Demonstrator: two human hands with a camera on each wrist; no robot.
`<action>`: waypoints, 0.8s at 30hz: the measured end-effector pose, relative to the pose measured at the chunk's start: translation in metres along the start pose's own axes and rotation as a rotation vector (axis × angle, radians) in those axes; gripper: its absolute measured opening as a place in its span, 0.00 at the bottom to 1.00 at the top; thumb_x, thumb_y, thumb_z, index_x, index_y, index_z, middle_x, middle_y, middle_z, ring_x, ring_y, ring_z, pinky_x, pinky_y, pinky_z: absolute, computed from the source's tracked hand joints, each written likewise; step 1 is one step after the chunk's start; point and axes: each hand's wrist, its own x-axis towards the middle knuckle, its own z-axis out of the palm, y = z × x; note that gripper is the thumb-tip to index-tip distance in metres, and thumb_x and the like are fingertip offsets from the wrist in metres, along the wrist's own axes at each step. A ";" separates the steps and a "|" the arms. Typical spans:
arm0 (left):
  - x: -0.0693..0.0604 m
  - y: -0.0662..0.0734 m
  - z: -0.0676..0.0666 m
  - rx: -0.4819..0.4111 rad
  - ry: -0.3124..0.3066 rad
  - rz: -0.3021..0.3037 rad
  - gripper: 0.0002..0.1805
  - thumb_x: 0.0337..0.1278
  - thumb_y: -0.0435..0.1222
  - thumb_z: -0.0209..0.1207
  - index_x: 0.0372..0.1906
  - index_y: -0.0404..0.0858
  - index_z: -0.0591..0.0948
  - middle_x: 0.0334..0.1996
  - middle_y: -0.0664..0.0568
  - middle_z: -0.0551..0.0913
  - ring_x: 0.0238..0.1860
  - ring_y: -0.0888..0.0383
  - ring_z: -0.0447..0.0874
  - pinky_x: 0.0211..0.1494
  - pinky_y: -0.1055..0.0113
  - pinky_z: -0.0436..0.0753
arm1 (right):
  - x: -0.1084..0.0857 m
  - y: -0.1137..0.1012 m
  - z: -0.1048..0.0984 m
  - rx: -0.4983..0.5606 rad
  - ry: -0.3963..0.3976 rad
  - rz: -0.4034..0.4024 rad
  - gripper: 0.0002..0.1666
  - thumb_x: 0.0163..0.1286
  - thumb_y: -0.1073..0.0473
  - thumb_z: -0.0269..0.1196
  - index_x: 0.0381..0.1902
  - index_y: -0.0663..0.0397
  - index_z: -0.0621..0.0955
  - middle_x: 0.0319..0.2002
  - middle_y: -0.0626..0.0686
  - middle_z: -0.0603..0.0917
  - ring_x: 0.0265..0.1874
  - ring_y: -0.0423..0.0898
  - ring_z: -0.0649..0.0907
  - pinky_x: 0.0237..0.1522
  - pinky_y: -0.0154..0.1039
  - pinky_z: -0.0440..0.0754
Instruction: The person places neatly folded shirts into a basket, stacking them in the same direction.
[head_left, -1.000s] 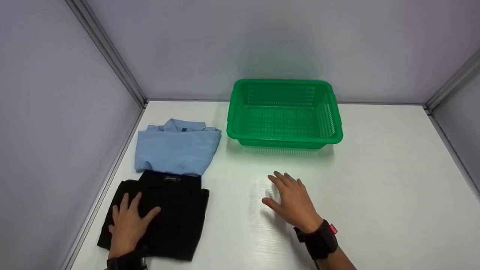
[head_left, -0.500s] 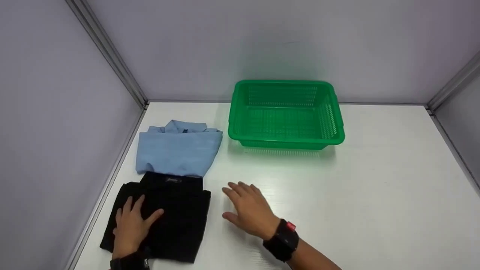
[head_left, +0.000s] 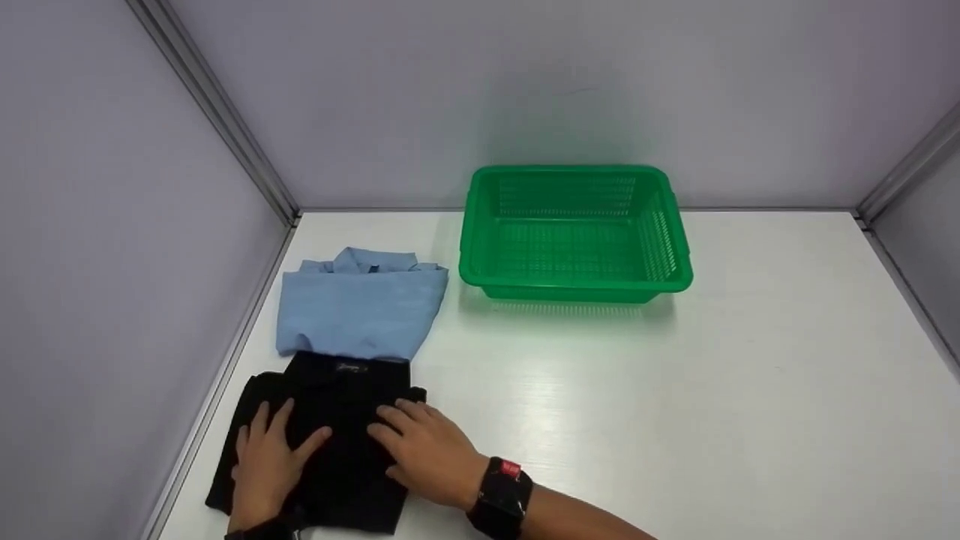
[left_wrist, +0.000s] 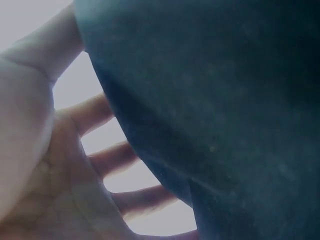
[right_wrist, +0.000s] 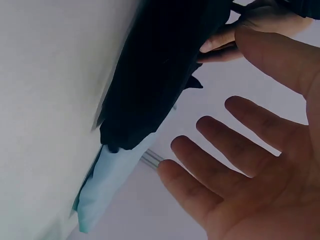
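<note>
A folded black garment with a small label at its top lies at the near left of the table. My left hand rests on its left part, fingers spread. Over the right edge of the garment is my right hand, its fingers extended and slightly bent. In the right wrist view, those fingers appear apart from the dark cloth. Dark cloth hides the fingertips of the left hand in the left wrist view. Just beyond the black garment lies a folded light blue collared shirt.
A green plastic basket with slotted sides stands at the back middle of the white table, with nothing visible inside. Pale panels enclose the table at the back, left and right.
My right hand has moved left from above the bare table to the black garment's right edge. The left hand stays on the garment, and both garments look unmoved.
</note>
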 end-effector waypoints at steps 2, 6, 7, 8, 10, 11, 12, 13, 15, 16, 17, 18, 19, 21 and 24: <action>-0.001 -0.001 0.000 0.002 0.006 0.000 0.56 0.66 0.66 0.61 0.83 0.34 0.57 0.83 0.25 0.42 0.79 0.15 0.39 0.67 0.12 0.55 | 0.005 -0.005 0.002 -0.016 0.000 -0.020 0.32 0.75 0.42 0.67 0.72 0.44 0.77 0.74 0.50 0.77 0.73 0.50 0.77 0.73 0.44 0.78; -0.002 -0.002 0.001 0.004 0.007 0.001 0.55 0.66 0.65 0.61 0.83 0.34 0.57 0.83 0.25 0.43 0.78 0.15 0.40 0.67 0.12 0.55 | 0.014 -0.013 0.009 -0.038 -0.023 -0.035 0.30 0.78 0.40 0.63 0.72 0.42 0.78 0.74 0.49 0.77 0.74 0.49 0.77 0.73 0.43 0.77; -0.002 -0.002 0.001 0.003 0.006 0.001 0.55 0.66 0.65 0.61 0.83 0.34 0.57 0.83 0.25 0.43 0.78 0.15 0.40 0.67 0.12 0.56 | 0.016 -0.015 0.010 -0.044 -0.026 -0.036 0.29 0.79 0.39 0.61 0.72 0.42 0.78 0.74 0.48 0.77 0.74 0.49 0.77 0.73 0.42 0.77; -0.002 -0.001 0.001 0.003 0.007 0.002 0.55 0.66 0.65 0.61 0.83 0.34 0.57 0.83 0.25 0.43 0.78 0.15 0.40 0.67 0.12 0.56 | 0.018 -0.016 0.012 -0.053 -0.028 -0.039 0.29 0.80 0.39 0.60 0.72 0.42 0.78 0.74 0.48 0.77 0.74 0.48 0.77 0.74 0.42 0.77; -0.001 -0.001 0.001 0.006 0.009 0.004 0.55 0.66 0.66 0.61 0.83 0.34 0.58 0.83 0.25 0.44 0.78 0.15 0.41 0.66 0.12 0.57 | 0.022 -0.019 0.016 -0.075 -0.027 -0.046 0.29 0.81 0.38 0.57 0.72 0.42 0.77 0.75 0.47 0.76 0.74 0.48 0.76 0.74 0.42 0.76; -0.001 -0.001 0.001 0.007 0.011 0.007 0.55 0.66 0.66 0.61 0.83 0.34 0.58 0.83 0.25 0.44 0.78 0.15 0.41 0.66 0.12 0.57 | 0.024 -0.020 0.018 -0.085 -0.027 -0.047 0.29 0.82 0.37 0.56 0.72 0.42 0.77 0.75 0.47 0.76 0.74 0.48 0.76 0.74 0.42 0.76; -0.001 -0.001 0.001 0.008 0.013 0.009 0.55 0.66 0.65 0.61 0.83 0.34 0.58 0.83 0.25 0.44 0.78 0.15 0.41 0.66 0.12 0.57 | 0.026 -0.021 0.020 -0.090 -0.029 -0.046 0.30 0.82 0.37 0.55 0.73 0.42 0.77 0.75 0.47 0.76 0.75 0.48 0.76 0.74 0.43 0.76; -0.001 -0.001 0.001 0.008 0.014 0.009 0.55 0.66 0.65 0.62 0.83 0.35 0.58 0.83 0.25 0.44 0.78 0.15 0.41 0.66 0.12 0.57 | 0.028 -0.021 0.021 -0.094 -0.032 -0.042 0.30 0.82 0.37 0.55 0.73 0.41 0.76 0.75 0.47 0.75 0.75 0.48 0.75 0.75 0.43 0.75; 0.000 -0.001 0.000 0.014 0.013 0.009 0.55 0.65 0.66 0.62 0.83 0.35 0.58 0.83 0.26 0.44 0.79 0.15 0.40 0.66 0.11 0.55 | 0.031 -0.022 0.024 -0.107 -0.041 -0.035 0.31 0.81 0.35 0.56 0.73 0.41 0.76 0.76 0.47 0.74 0.76 0.48 0.74 0.75 0.44 0.75; 0.000 -0.001 -0.001 0.016 0.010 0.007 0.56 0.65 0.67 0.62 0.83 0.35 0.59 0.83 0.26 0.43 0.79 0.15 0.39 0.66 0.10 0.54 | 0.032 -0.022 0.025 -0.113 -0.046 -0.027 0.32 0.80 0.35 0.57 0.74 0.40 0.75 0.77 0.47 0.73 0.77 0.48 0.73 0.75 0.45 0.75; 0.000 -0.002 -0.002 0.015 0.005 0.005 0.56 0.64 0.68 0.61 0.83 0.36 0.59 0.83 0.26 0.43 0.78 0.14 0.38 0.66 0.10 0.52 | 0.033 -0.022 0.026 -0.117 -0.049 -0.020 0.33 0.79 0.34 0.58 0.74 0.40 0.75 0.77 0.47 0.72 0.77 0.49 0.72 0.75 0.46 0.75; 0.000 -0.002 -0.003 0.015 -0.001 0.001 0.57 0.63 0.68 0.61 0.83 0.36 0.59 0.83 0.26 0.43 0.78 0.14 0.37 0.66 0.10 0.50 | 0.035 -0.022 0.027 -0.123 -0.053 -0.012 0.34 0.78 0.33 0.59 0.74 0.39 0.75 0.78 0.47 0.72 0.77 0.49 0.72 0.75 0.47 0.75; 0.000 -0.003 -0.004 0.012 -0.007 -0.002 0.57 0.62 0.69 0.62 0.83 0.36 0.59 0.83 0.27 0.42 0.78 0.14 0.36 0.66 0.09 0.48 | 0.036 -0.022 0.028 -0.130 -0.055 -0.005 0.35 0.77 0.32 0.60 0.74 0.39 0.75 0.78 0.47 0.72 0.78 0.50 0.72 0.75 0.48 0.75; 0.001 -0.004 -0.006 0.009 -0.015 -0.006 0.58 0.61 0.70 0.62 0.83 0.37 0.60 0.83 0.27 0.42 0.78 0.13 0.35 0.65 0.08 0.46 | 0.039 -0.022 0.029 -0.144 -0.063 0.008 0.38 0.75 0.31 0.61 0.75 0.38 0.74 0.79 0.47 0.70 0.78 0.51 0.71 0.74 0.50 0.75; 0.001 -0.004 -0.010 0.011 -0.022 -0.003 0.59 0.57 0.70 0.65 0.83 0.38 0.61 0.84 0.27 0.41 0.77 0.12 0.35 0.64 0.08 0.47 | 0.044 -0.022 0.031 -0.170 -0.079 0.031 0.41 0.72 0.28 0.62 0.76 0.36 0.72 0.80 0.47 0.68 0.79 0.53 0.70 0.74 0.52 0.75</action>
